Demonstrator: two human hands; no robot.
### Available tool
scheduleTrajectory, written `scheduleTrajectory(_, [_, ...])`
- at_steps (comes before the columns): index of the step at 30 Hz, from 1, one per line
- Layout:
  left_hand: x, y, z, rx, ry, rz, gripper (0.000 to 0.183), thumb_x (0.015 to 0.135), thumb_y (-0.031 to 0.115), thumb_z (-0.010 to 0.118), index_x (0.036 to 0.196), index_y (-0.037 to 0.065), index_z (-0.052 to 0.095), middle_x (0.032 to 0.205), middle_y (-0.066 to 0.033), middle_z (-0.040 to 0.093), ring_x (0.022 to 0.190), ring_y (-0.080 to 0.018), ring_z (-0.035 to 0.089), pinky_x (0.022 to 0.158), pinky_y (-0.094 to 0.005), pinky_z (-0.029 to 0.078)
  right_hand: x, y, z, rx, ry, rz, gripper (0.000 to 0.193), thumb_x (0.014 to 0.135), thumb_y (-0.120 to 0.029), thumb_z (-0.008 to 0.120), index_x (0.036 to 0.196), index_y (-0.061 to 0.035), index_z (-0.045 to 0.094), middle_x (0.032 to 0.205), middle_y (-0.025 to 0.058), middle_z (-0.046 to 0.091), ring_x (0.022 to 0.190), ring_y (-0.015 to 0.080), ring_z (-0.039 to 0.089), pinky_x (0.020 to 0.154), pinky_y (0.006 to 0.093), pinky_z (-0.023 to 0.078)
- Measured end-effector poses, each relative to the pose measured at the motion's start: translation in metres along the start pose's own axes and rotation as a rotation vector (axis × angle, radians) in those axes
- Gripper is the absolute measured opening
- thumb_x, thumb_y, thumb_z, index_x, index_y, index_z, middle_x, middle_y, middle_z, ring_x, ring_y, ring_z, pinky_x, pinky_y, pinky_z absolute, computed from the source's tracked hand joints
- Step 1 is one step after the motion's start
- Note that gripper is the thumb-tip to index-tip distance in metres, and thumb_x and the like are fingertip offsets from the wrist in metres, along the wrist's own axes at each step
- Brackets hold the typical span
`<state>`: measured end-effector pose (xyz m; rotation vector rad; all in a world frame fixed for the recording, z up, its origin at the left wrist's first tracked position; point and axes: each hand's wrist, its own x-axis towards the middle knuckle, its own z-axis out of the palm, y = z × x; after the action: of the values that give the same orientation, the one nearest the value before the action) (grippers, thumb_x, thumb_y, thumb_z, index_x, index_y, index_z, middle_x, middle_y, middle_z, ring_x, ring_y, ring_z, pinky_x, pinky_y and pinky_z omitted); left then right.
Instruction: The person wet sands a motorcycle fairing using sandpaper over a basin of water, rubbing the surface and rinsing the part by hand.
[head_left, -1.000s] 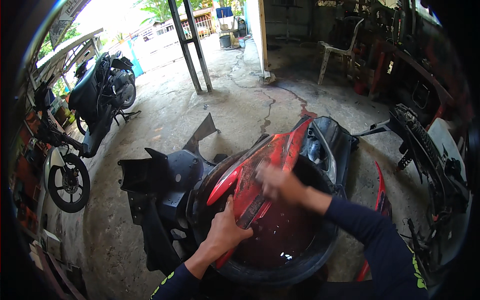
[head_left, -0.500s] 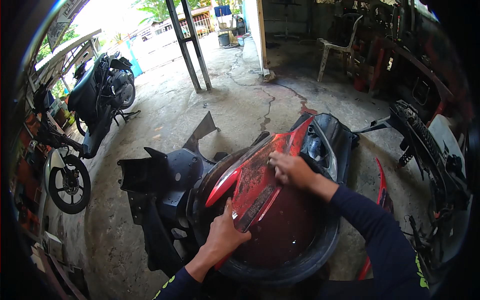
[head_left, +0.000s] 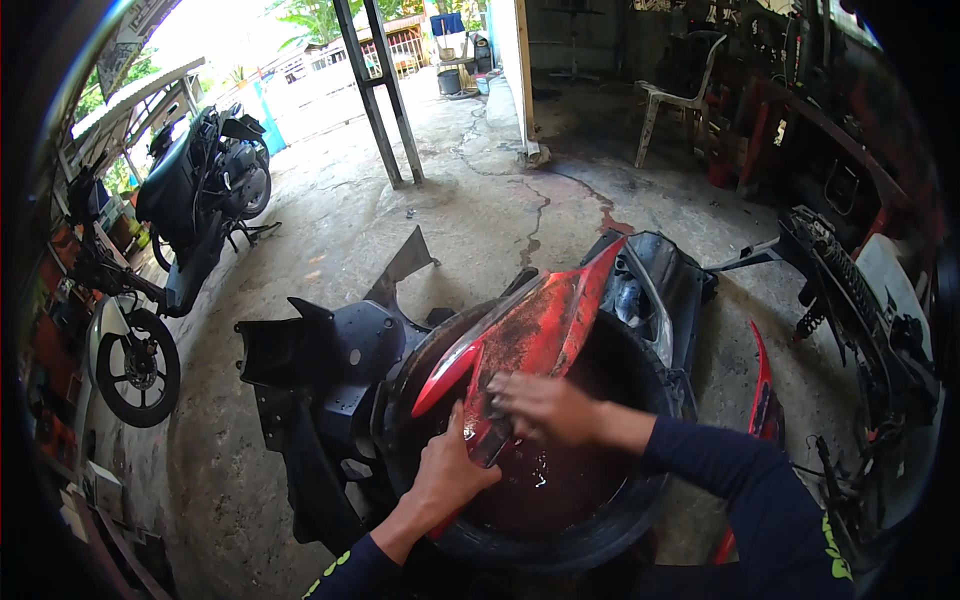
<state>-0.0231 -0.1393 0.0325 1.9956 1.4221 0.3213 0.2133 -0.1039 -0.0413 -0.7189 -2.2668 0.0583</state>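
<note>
Grime (head_left: 518,340) darkens the red panel's (head_left: 582,300) middle, far tip bright: partway clean, I'd judge, that patch left! It slants over the dark tub (head_left: 575,540), left hand (head_left: 445,475) clamped on its near end, right hand (head_left: 552,408) against it, grip unclear.

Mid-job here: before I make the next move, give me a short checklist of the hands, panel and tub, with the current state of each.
1. Left hand gripping the lower end of the red panel: ok, thumb on top.
2. Right hand on the panel: ok, fingers lie over its lower part.
3. Something held under the right hand: cannot tell, hidden.
4. Panel above the tub: ok, much of it lies over the opening.
5. Panel face clean: not ok, dark grime remains.
6. Panel's underside supported: cannot tell, out of sight.
</note>
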Motion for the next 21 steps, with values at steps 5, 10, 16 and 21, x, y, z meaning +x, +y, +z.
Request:
scheduleTrajectory(5, [-0.003, 0.006, 0.002, 0.017, 0.021, 0.036, 0.113, 0.062, 0.025, 0.083, 0.151, -0.016, 0.025, 0.107, -0.0329, 0.069, 0.101, -0.0429, 0.07, 0.094, -0.0412, 0.054, 0.027, 0.045, -0.047, -0.098, -0.141, 0.704, 0.028, 0.083, -0.007, 0.064, 0.11, 0.0009, 0.065, 0.122, 0.0224, 0.065, 0.109, 0.0413, 0.064, 0.093, 0.0441, 0.054])
scheduleTrajectory(10, [-0.003, -0.009, 0.007, 0.024, -0.008, -0.013, 0.114, 0.062, 0.025, 0.083, 0.151, -0.016, 0.024, 0.1, -0.0307, 0.071, 0.096, -0.0422, 0.072, 0.09, -0.041, 0.056, 0.013, -0.011, -0.009, 0.091, -0.102, -0.031, 0.033, 0.084, -0.007, 0.066, 0.116, -0.0001, 0.065, 0.134, 0.0203, 0.061, 0.13, 0.0372, 0.056, 0.108, 0.0482, 0.047])
scheduleTrajectory(16, [0.008, 0.0, 0.006, 0.014, 0.019, 0.057, 0.114, 0.065, 0.026, 0.085, 0.152, -0.014, 0.023, 0.098, -0.0299, 0.071, 0.094, -0.0448, 0.07, 0.089, -0.0449, 0.056, 0.032, 0.022, -0.005, -0.04, 0.218, 0.285, 0.011, 0.08, -0.004, 0.063, 0.09, -0.0007, 0.059, 0.093, 0.0186, 0.066, 0.089, 0.0354, 0.068, 0.079, 0.0497, 0.054])
scheduleTrajectory(21, [-0.002, -0.005, 0.013, 0.067, 0.02, 0.081, 0.114, 0.065, 0.026, 0.085, 0.151, -0.015, 0.023, 0.1, -0.0305, 0.071, 0.095, -0.0453, 0.07, 0.09, -0.045, 0.056, 0.034, 0.041, -0.012, -0.063, 0.199, 0.43, 0.023, 0.082, -0.001, 0.065, 0.104, 0.0002, 0.064, 0.096, 0.0178, 0.069, 0.091, 0.0347, 0.069, 0.076, 0.0449, 0.057])
